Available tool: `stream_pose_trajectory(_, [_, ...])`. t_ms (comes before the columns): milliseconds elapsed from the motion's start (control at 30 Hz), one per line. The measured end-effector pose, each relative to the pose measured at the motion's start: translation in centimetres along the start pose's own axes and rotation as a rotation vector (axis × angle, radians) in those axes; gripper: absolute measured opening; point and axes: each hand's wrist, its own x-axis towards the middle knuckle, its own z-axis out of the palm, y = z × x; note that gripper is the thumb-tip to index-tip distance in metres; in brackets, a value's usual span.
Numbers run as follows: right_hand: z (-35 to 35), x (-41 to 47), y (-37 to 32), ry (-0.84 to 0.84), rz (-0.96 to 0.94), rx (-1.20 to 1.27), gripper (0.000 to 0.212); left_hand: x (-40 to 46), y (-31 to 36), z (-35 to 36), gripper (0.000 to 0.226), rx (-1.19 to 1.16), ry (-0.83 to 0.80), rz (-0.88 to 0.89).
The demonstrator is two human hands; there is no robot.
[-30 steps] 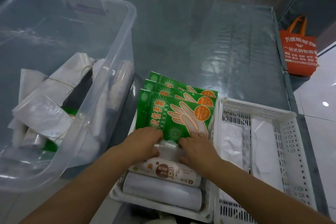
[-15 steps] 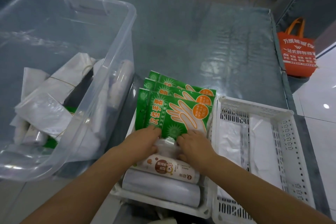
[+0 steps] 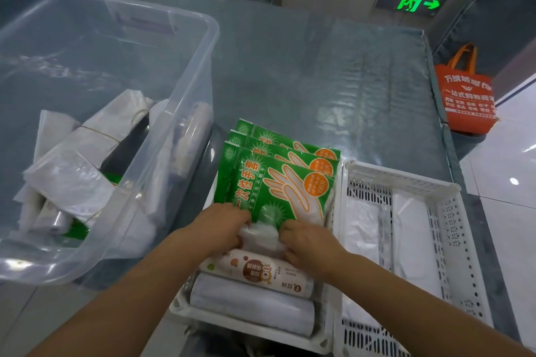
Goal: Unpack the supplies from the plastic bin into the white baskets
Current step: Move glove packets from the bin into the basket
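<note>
A clear plastic bin [image 3: 185, 101] on the left holds white bag bundles [image 3: 72, 174] and some green packs. A white basket [image 3: 329, 327] in front of me holds three green glove packs [image 3: 278, 180] standing at its far end, a printed roll [image 3: 261, 269] and a plain grey roll [image 3: 252, 304]. My left hand [image 3: 223, 226] and my right hand [image 3: 307, 240] both grip a clear film roll [image 3: 259, 238] between the packs and the printed roll. A second white basket [image 3: 446, 229] to the right holds white bags.
Everything stands on a grey table covered in clear plastic sheet [image 3: 333, 81]. An orange tote bag [image 3: 467, 98] hangs off the table's far right corner. A green exit sign [image 3: 412, 0] glows on the wall. Tiled floor lies to the right.
Both hands stay on the clear roll, pressing it in against the foot of the glove packs; they have shifted slightly toward the packs. Nothing else has moved.
</note>
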Motion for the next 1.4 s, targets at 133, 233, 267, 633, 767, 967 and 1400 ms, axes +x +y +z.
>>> stream_pose_trajectory(133, [0.2, 0.4, -0.1, -0.018, 0.096, 0.049, 0.027, 0.3, 0.4, 0.0, 0.015, 0.102, -0.041, 0.092])
stream_pose_trajectory(233, [0.3, 0.7, -0.3, -0.043, 0.139, 0.034, 0.033, 0.1, 0.4, -0.5, 0.013, 0.009, -0.065, 0.128])
stream_pose_trajectory(267, [0.2, 0.8, -0.4, -0.054, 0.152, 0.031, 0.03, -0.1, 0.4, -0.8, 0.01, -0.033, -0.075, 0.125])
stream_pose_trajectory(633, [-6.9, 1.5, 1.8, 0.058, 0.215, 0.073, 0.009, -2.5, -0.3, -4.7, 0.064, -0.463, 0.768, -0.133])
stream_pose_trajectory(767, [-10.2, 1.9, 3.5, 0.132, 0.272, -0.011, 0.019, -4.2, 0.1, -2.7, 0.039, -0.464, 0.581, -0.042])
stream_pose_trajectory(967, [-12.2, 1.9, 4.2, 0.206, 0.299, 0.008, 0.017, -4.2, 0.6, 0.7, 0.034, -0.27, 0.074, -0.025])
stream_pose_trajectory(1400, [-13.1, 1.8, 4.9, 0.237, 0.355, 0.046, 0.018, 0.2, 1.2, -0.2, 0.051, 0.087, 0.203, 0.005])
